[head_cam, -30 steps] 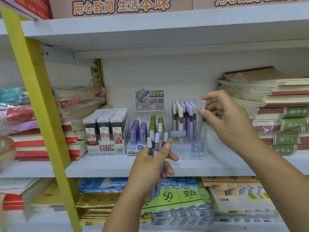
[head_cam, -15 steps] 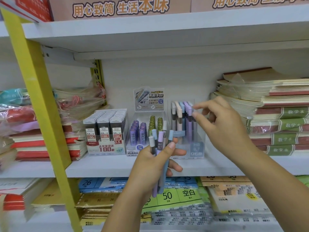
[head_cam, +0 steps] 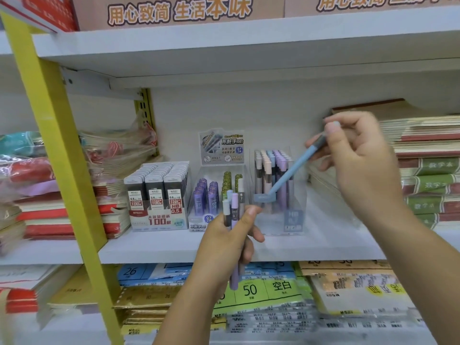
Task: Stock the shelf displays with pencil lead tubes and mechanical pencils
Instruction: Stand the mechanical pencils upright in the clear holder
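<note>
The white shelf (head_cam: pixel 154 247) carries the whole display, with tall stacks of notebooks (head_cam: pixel 433 168) at its right end. In the middle stand three stock boxes side by side: a box of black lead cases (head_cam: pixel 158 195) on the left, a stand of purple and green lead tubes (head_cam: pixel 215 195) in the centre, and a clear pencil box (head_cam: pixel 293 217) on the right, already nearly full of upright pastel pencils. The right hand (head_cam: pixel 363 170) is raised just beside that clear box, its thumb and fingers pinching the top end of one pencil. The left hand (head_cam: pixel 224 247) is lower, in front of the shelf edge, curled round a small bunch of spare pencils (head_cam: pixel 234 210) held upright. The blue pencil (head_cam: pixel 291 173) in the right hand slants down to the left, its tip near the front of the clear box; whether the tip is already inside cannot be told. The step in hand looks like feeding pencils one at a time into the clear box. The next move likely calls for turning this pencil upright, finding a free slot among the packed rows and lowering it in without tipping its neighbours.
</note>
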Action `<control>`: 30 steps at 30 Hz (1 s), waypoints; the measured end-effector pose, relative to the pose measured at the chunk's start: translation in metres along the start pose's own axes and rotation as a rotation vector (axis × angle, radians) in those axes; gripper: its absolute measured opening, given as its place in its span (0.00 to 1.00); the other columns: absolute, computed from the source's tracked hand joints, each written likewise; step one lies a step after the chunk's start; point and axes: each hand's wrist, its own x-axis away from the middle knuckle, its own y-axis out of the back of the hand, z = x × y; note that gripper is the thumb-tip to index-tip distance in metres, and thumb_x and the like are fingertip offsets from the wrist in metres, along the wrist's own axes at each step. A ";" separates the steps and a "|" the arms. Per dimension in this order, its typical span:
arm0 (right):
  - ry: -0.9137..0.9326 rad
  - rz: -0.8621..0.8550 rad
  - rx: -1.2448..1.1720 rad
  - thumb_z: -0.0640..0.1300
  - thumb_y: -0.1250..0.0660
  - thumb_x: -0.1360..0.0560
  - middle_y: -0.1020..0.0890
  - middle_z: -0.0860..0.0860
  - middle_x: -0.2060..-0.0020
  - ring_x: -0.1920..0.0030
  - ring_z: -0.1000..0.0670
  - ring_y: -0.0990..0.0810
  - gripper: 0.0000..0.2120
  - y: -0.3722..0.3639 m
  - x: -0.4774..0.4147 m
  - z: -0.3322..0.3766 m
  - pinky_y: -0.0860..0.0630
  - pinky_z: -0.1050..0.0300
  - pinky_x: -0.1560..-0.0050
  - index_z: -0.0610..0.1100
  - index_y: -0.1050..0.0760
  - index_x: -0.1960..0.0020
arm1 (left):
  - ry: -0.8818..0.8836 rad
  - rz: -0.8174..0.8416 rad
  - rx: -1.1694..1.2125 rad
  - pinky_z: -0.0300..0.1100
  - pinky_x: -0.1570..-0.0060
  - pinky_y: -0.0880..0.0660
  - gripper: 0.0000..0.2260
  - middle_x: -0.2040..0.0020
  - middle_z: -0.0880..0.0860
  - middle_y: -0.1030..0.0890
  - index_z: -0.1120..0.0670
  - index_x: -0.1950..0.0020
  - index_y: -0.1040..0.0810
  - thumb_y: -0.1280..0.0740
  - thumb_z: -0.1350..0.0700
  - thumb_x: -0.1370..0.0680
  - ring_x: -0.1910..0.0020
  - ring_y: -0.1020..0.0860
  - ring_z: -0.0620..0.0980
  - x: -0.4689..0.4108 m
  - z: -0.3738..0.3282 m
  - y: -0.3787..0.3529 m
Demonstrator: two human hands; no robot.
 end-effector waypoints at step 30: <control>0.199 0.140 0.742 0.45 0.32 0.25 0.30 0.50 0.45 0.40 0.48 0.37 0.14 -0.029 0.004 -0.062 0.37 0.55 0.45 0.53 0.22 0.40 | 0.015 0.001 0.060 0.36 0.74 0.32 0.08 0.67 0.49 0.23 0.46 0.57 0.18 0.30 0.43 0.24 0.74 0.32 0.45 -0.001 0.006 0.011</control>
